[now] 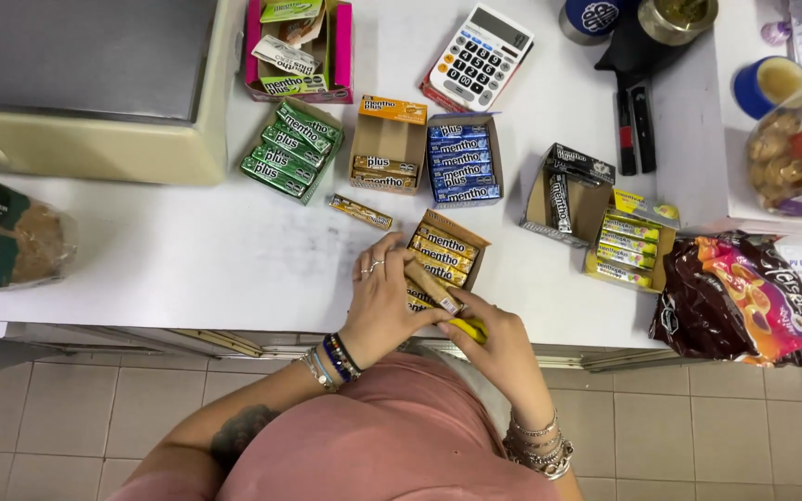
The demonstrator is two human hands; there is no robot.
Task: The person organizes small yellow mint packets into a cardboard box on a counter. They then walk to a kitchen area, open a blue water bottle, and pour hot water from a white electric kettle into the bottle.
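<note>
Her left hand (384,299) grips a brown-and-gold candy roll (432,286) over the brown box (447,250); the right hand (498,345) clutches something yellow (469,328). Beyond that box sit green (291,151), orange (385,144) and blue (462,160) boxes; right of it, a yellow box (628,246) and a shiny snack bag (744,297).

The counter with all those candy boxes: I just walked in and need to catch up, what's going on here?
A person stands at a white counter, both hands at a brown box of candy rolls. The left hand rests on the box and touches a brown roll; the right hand holds something yellow. Green, blue and yellow boxes sit around, one loose roll and a calculator behind.
</note>
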